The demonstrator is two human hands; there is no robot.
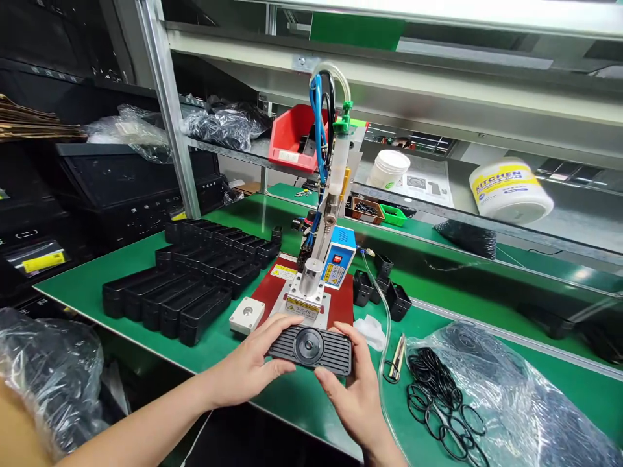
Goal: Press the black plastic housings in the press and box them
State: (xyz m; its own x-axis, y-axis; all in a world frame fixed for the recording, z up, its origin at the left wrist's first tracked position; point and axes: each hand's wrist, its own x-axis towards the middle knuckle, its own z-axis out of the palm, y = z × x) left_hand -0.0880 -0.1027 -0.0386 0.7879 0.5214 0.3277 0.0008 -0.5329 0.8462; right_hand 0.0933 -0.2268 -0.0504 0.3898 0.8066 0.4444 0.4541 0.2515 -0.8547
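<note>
Both my hands hold a black ribbed plastic cover (310,348) with a round ring at its centre, just in front of a small pneumatic press (321,259). My left hand (248,370) grips its left end, thumb under the front edge and fingers curled over the top. My right hand (353,392) grips the right end, thumb on the lower edge. The cover lies tilted toward me above the press's red base (343,301).
Rows of black plastic trays (195,279) fill the green bench (87,285) at left. A white button box (246,315) sits beside the press. Black rubber rings (438,395) spill from a clear bag (506,395) at right, next to tweezers (398,357). Shelves hold a red bin (292,136) and tubs.
</note>
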